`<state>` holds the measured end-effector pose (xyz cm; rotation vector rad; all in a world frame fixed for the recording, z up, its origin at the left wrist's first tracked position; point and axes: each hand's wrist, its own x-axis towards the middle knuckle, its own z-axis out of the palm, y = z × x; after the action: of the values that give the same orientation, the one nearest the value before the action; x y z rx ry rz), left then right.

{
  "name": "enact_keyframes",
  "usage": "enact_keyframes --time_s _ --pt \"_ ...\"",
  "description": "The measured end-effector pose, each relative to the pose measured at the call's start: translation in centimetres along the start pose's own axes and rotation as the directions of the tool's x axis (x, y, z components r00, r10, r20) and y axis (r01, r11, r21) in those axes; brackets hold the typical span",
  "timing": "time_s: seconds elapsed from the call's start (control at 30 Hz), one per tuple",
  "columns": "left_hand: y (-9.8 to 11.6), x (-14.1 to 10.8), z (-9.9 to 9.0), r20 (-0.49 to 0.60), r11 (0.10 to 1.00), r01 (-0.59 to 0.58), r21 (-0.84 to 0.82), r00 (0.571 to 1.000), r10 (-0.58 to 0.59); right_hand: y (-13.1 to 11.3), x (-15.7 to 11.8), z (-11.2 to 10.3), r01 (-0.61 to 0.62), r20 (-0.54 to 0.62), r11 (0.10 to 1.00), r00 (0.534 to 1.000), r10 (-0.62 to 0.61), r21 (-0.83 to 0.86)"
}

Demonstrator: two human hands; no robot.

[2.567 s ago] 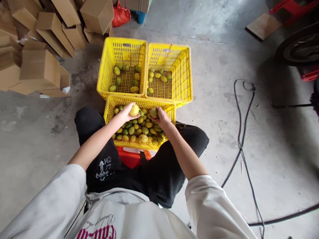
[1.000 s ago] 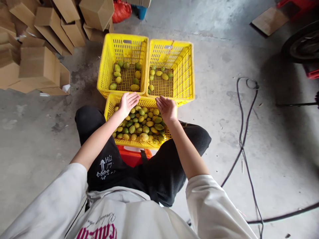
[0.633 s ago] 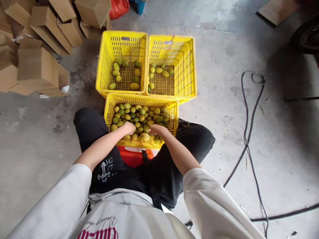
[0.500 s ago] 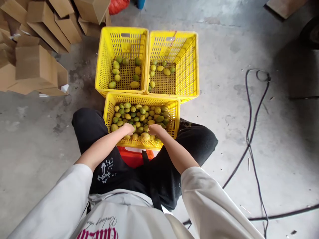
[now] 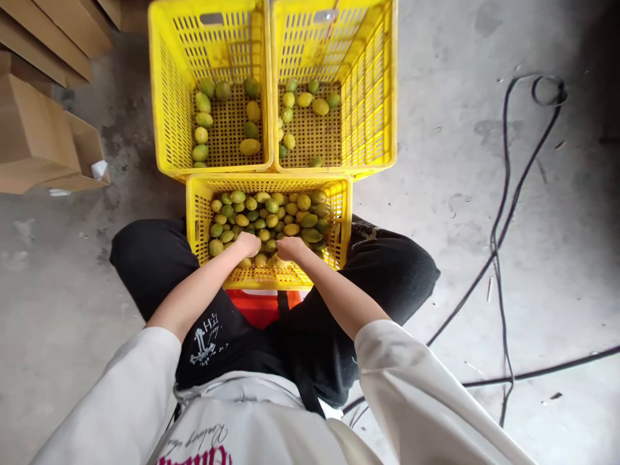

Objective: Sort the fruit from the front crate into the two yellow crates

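A low yellow crate (image 5: 194, 223) full of small oval green and yellow fruits (image 5: 271, 220), lemon-like in looks, stands between my knees. Over the near part of the pile, my left hand (image 5: 248, 244) points down with its fingers curled among the fruits. Close beside it on the right is my right hand (image 5: 290, 248), also curled, just above a larger pale yellow fruit (image 5: 278, 261) at the crate's near side. The undersides of both hands are hidden, so what they grip does not show.
Two taller yellow crates, one at left (image 5: 154, 90) and one at right (image 5: 393, 97), stand just beyond, each with several fruits on its floor. Cardboard boxes (image 5: 41, 132) lie at the left. A black cable (image 5: 494, 248) loops over the concrete floor at the right.
The view has shifted closer to the crates. My right hand has moved left towards my left hand, over the larger pale yellow fruit. My left hand stays over the pile.
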<state>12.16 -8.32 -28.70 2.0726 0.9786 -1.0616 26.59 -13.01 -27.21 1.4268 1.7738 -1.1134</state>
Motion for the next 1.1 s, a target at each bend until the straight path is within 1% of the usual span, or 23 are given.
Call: enact_keyframes --time_s 0.17,0.27,0.37,0.43,0.53,0.6,0.73,0.8,0.97,1.1 --pt "-1.8 2.2 0.3 -0.037 0.996 0.062 -0.056 0.997 -0.064 -0.4 0.5 0.2 0.016 0.010 1.000 1.000 -0.016 0.011" --pt "-3.0 3.4 0.9 -0.121 0.989 0.119 -0.092 0.984 -0.129 -0.6 0.9 0.3 0.026 0.009 0.999 1.000 -0.026 0.030" --pt "-4.3 4.6 1.3 -0.227 0.978 0.157 -0.141 0.956 -0.186 -0.5 1.2 0.7 0.032 0.028 0.998 0.999 -0.033 0.047" --pt "-4.9 5.6 1.5 -0.254 0.970 0.156 -0.186 0.946 -0.200 -0.3 1.3 1.3 0.018 0.041 0.999 0.999 -0.020 0.045" --pt "-5.2 7.4 2.0 -0.239 0.948 0.151 -0.281 0.945 -0.222 0.2 1.5 2.7 -0.010 0.072 1.000 0.997 0.009 0.010" --pt "-5.0 8.5 2.4 -0.232 0.918 0.176 -0.355 0.935 -0.269 0.4 1.6 3.8 0.003 0.092 1.000 0.996 -0.002 -0.018" --pt "-4.3 10.3 3.2 -0.246 0.837 0.256 -0.484 0.878 -0.411 0.7 2.0 5.7 0.084 0.097 0.996 0.992 -0.081 -0.036" --pt "-4.1 10.9 3.4 -0.243 0.803 0.275 -0.529 0.857 -0.454 0.7 2.4 6.4 0.108 0.107 0.994 0.989 -0.104 -0.032" --pt "-4.0 11.8 3.2 -0.217 0.750 0.312 -0.584 0.830 -0.514 0.6 3.4 7.0 0.096 0.133 0.995 0.987 -0.093 -0.017" --pt "-4.2 12.1 3.0 -0.190 0.734 0.310 -0.604 0.839 -0.511 0.4 4.1 6.9 0.073 0.144 0.997 0.987 -0.075 0.023"
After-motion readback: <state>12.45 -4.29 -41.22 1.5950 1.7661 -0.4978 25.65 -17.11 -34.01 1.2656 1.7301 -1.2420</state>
